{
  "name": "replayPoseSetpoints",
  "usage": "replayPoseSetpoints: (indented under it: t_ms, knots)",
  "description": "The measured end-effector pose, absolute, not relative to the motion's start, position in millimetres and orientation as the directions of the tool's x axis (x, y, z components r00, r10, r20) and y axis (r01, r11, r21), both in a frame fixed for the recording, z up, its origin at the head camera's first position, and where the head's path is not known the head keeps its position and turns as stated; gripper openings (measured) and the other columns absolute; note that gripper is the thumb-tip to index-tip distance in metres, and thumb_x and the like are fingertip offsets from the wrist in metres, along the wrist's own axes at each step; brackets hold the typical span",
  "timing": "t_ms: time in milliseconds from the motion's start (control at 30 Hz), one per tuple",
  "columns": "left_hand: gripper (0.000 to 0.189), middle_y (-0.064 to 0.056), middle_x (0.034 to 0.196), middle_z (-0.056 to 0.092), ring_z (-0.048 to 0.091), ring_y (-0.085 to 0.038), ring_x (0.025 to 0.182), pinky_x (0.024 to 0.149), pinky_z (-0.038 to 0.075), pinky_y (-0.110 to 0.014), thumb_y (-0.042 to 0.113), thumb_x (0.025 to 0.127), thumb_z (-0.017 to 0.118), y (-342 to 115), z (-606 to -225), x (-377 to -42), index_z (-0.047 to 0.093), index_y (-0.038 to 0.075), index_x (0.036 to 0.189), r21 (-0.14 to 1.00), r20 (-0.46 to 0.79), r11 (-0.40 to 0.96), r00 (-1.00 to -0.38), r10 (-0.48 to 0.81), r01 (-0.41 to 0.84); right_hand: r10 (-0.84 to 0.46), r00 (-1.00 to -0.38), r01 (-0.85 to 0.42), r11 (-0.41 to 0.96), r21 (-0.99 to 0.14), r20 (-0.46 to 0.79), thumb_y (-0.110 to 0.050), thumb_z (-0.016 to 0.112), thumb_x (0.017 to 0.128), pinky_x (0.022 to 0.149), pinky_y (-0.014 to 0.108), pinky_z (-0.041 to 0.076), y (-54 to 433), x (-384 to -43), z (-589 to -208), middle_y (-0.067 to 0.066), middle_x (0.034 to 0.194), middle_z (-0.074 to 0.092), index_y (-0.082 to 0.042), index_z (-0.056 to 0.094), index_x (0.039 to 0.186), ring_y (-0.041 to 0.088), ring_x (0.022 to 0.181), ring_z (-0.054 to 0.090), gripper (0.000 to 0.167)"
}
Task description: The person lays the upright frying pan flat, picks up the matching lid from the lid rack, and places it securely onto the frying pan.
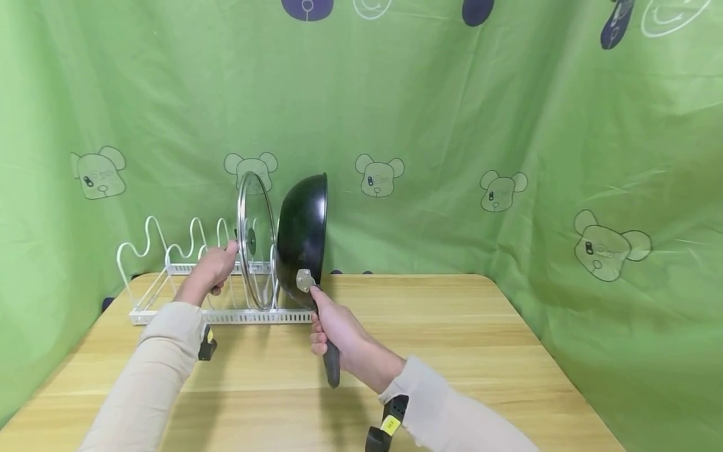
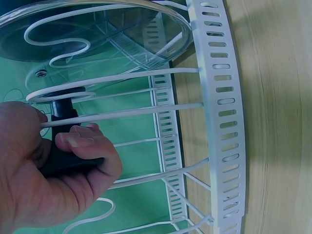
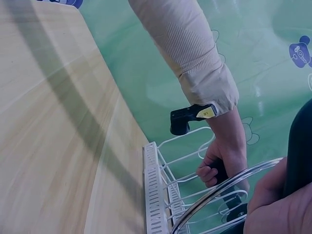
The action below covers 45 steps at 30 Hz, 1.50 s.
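Note:
A glass lid with a metal rim stands upright in the white wire rack. My left hand grips the lid's black handle, fingers curled round it between the rack's wires. Just right of the lid, a black wok is tipped on its side, its rounded bottom toward the lid and its opening facing right. My right hand holds the wok by its dark handle, thumb near the metal bracket. In the right wrist view, the right hand is partly cut off at the edge.
The rack's wavy dividers continue left of the lid. Beneath everything is a light wooden table, with a green patterned curtain behind it and along both sides. A small black wrist device is strapped to each forearm.

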<state>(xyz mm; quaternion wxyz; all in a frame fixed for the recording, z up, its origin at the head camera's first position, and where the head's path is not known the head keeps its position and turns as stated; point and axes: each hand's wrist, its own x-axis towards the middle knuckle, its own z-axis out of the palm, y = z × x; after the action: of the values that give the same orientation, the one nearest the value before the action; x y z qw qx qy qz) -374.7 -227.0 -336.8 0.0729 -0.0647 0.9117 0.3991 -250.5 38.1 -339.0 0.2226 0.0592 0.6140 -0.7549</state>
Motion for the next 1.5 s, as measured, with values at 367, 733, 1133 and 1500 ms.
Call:
replayPoseSetpoints:
  t_ms: [367,733,1133,1500]
  knots:
    - [0.058,0.001,0.062,0.042,0.042,-0.013,0.047,0.051,0.046,-0.028,0.053,0.104,0.011,-229,-337,-376,0.044,0.008,0.089,0.733,-0.18,0.657,-0.982,-0.061,-0.175,-0.289,-0.887,0.414,-0.154,-0.897,-0.36,-0.055,0.048,0.102,0.039,0.012,0.026,41,-254,-333,-0.009,0.061,0.034,-0.015,0.041,0.074,0.0,0.044,0.03,0.049]
    - [0.057,0.0,0.064,0.042,0.041,-0.012,0.049,0.05,0.046,-0.027,0.052,0.103,0.012,-229,-337,-374,0.045,0.006,0.093,0.742,-0.194,0.64,-0.978,-0.081,-0.2,-0.323,-0.874,0.43,-0.166,-0.888,-0.363,-0.054,0.045,0.104,0.038,0.011,0.025,45,-256,-324,-0.011,0.057,0.032,-0.015,0.039,0.075,-0.001,0.042,0.03,0.049]
    - [0.059,0.001,0.063,0.041,0.041,-0.013,0.048,0.051,0.048,-0.028,0.051,0.103,0.015,-230,-337,-377,0.047,0.002,0.103,0.758,-0.188,0.625,-0.98,-0.065,-0.187,-0.357,-0.869,0.424,-0.179,-0.888,-0.343,-0.056,0.044,0.104,0.038,0.011,0.024,52,-258,-305,-0.011,0.056,0.031,-0.015,0.039,0.078,-0.001,0.04,0.03,0.049]
    - [0.057,0.002,0.061,0.041,0.041,-0.012,0.046,0.05,0.047,-0.028,0.051,0.103,0.014,-230,-338,-378,0.046,0.004,0.097,0.752,-0.186,0.633,-0.981,-0.061,-0.183,-0.375,-0.869,0.421,-0.218,-0.881,-0.322,-0.056,0.045,0.103,0.037,0.011,0.022,57,-255,-284,-0.011,0.056,0.03,-0.015,0.04,0.077,-0.001,0.038,0.029,0.049]
